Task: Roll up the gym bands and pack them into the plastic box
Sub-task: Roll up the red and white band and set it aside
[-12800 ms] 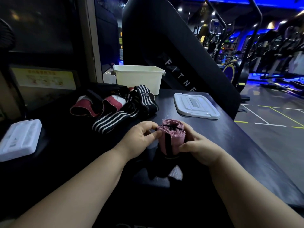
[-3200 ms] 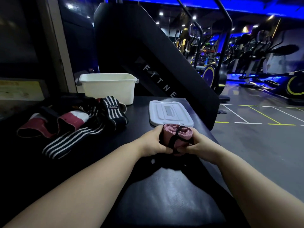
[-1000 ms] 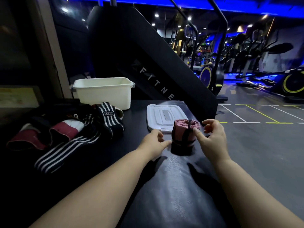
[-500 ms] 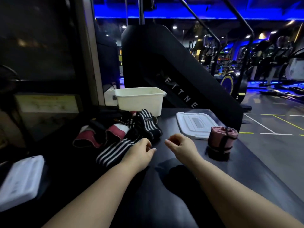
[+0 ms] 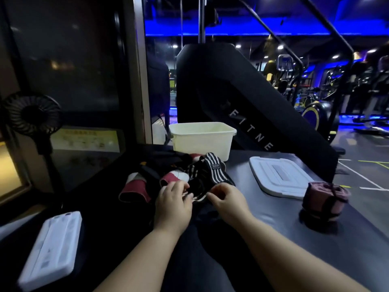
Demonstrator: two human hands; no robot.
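A heap of loose gym bands lies mid-table: a black-and-white striped band (image 5: 212,173) and red-and-white bands (image 5: 136,189). My left hand (image 5: 173,204) and my right hand (image 5: 226,200) both rest at the heap's near edge, fingers pinching the striped band's end. A rolled pink band (image 5: 325,200), tied with a black strap, stands upright at the right, apart from both hands. The cream plastic box (image 5: 202,137) stands behind the heap. Its white lid (image 5: 280,175) lies flat to the right.
A white flat device (image 5: 50,248) lies at the near left of the dark table (image 5: 273,239). A small black fan (image 5: 31,116) stands at the far left. A black fitness machine (image 5: 242,102) rises behind the box. The table's right edge drops to the gym floor.
Both hands let go of the rolled pink band, left it standing at the right, and moved left to the heap. They now grip the striped band.
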